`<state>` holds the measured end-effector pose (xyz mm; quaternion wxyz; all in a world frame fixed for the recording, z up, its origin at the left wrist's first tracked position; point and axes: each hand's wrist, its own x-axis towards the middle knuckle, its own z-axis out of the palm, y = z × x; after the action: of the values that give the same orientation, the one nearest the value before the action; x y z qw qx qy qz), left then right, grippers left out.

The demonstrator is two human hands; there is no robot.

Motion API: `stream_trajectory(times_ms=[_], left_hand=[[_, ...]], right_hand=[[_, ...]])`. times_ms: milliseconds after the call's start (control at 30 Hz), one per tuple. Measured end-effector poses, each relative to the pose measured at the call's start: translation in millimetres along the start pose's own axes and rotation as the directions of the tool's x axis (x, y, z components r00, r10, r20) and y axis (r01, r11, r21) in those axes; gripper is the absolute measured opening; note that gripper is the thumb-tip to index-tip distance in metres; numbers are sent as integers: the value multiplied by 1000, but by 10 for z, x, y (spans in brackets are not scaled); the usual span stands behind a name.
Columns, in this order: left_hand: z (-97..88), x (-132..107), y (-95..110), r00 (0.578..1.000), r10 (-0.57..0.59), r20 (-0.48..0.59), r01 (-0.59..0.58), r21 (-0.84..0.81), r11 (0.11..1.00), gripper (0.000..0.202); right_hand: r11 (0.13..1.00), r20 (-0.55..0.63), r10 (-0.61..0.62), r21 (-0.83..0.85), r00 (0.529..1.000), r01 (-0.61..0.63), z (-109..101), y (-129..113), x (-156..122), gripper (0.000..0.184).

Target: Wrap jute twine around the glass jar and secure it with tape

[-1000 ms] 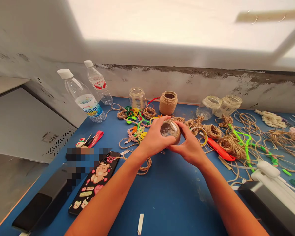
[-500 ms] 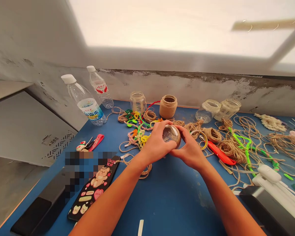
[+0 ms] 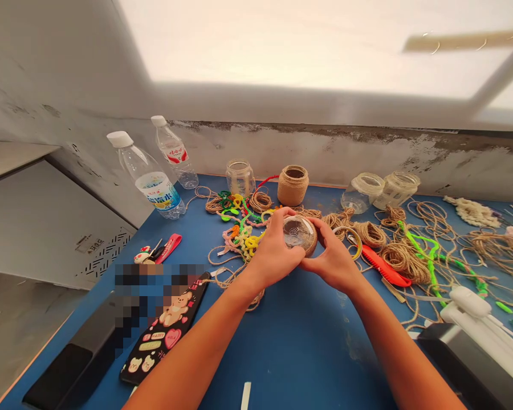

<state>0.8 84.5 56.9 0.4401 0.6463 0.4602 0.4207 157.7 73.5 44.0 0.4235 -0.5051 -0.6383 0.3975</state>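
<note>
Both my hands hold a small glass jar wrapped in jute twine, its clear bottom turned toward me, just above the blue table. My left hand curls round its left side with the fingers over the top. My right hand grips its right side with the thumb near the base. A loose twine strand trails below my left wrist.
Two water bottles stand back left. A bare jar and a twine-wrapped jar stand behind, two more jars lie to the right. Twine coils, coloured pipe cleaners, a red cutter, a phone, a white-and-black device.
The jar has turned slightly in my hands, showing more of its clear bottom. My hands stay in nearly the same place; the view has shifted a little.
</note>
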Motion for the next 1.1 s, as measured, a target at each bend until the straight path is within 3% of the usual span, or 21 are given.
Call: stream_trajectory(times_ms=[133,233,400,500,667,900,1100], left_hand=[[-120,52,-56,986,24,166,-10,-85,996,72],[-211,86,-100,972,47,229,-29,-81,996,67],[-252,102,-94,977,89,196,-105,74,992,44],[-188,84,-68,981,166,98,-182,178,967,32],[-69,56,-100,945,328,11,-310,354,882,16],[-163,77,-91,923,382,54,-365,442,819,3],[-201,80,-77,878,457,142,-457,535,711,13]], right_hand=[[999,-21,12,44,1000,-11,-11,35,27,73],[994,-56,75,88,996,-70,-4,60,42,78],[974,-107,159,177,981,-139,11,96,60,80],[969,-132,179,194,975,-151,35,101,58,80],[973,-209,191,167,959,-157,104,74,41,84],[976,-233,190,145,954,-159,137,38,30,76],[976,-224,200,133,954,-173,123,28,24,75]])
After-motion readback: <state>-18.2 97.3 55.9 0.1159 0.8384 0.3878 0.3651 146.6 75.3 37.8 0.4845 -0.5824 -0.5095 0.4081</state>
